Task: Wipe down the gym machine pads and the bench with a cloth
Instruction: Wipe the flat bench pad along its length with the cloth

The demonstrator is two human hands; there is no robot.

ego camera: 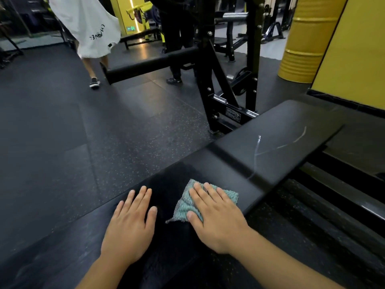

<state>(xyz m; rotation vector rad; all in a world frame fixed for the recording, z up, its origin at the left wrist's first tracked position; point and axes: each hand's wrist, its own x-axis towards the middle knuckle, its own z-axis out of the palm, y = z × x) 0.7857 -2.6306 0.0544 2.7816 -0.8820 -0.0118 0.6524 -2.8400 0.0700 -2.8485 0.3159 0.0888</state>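
Cloth [210, 200], teal, lies flat on the black bench [277, 142] at about 5 o'clock in view. Right hand [216, 222] presses it, grip spread, fingers straight on top. Left hand [130, 226] at 7 o'clock, flat on the pad just beside the cloth, grip spread, holding nothing.

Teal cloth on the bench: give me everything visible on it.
The teal ribbed cloth with grey striped edging looks like woven terry or microfibre. It lies bunched, roughly flat, on the black padded bench, at its near end. The right hand presses on it with straight fingers, covering its middle; one grey corner pokes out towards the left hand, which rests flat on the bench, apart from the cloth.
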